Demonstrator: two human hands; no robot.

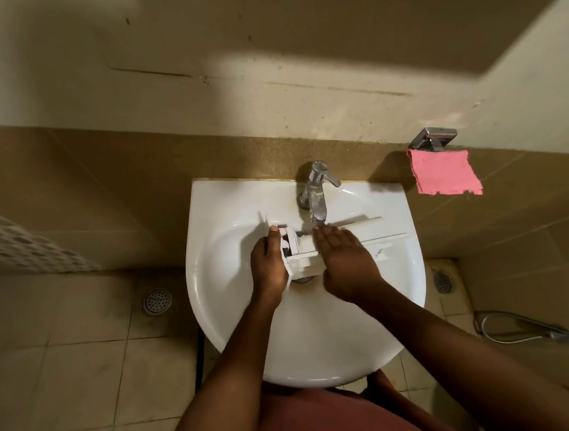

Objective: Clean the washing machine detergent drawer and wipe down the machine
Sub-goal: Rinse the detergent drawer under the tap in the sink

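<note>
Over the white sink (322, 349), held the detergent drawer (305, 248) crosswise above the bowl, its long end reaching right toward the rim. Gripped the drawer's left end with the left hand (268, 265), fingers curled round the front panel, one fingertip showing at the top edge. Laid the right hand (344, 261) flat across the drawer's middle, fingers straight and close together, tips just beneath the spout of the chrome tap (318, 181). Ran water (317, 209) from that spout onto the drawer by the fingertips. Held the two hands apart, with white compartments showing between them. Noted a pink cloth (445, 177) hanging just below a chrome holder (434, 137) on the wall to the right, and a round drain (157, 300) in the tiled floor left of the sink, a second drain (443, 281) on its right.
</note>
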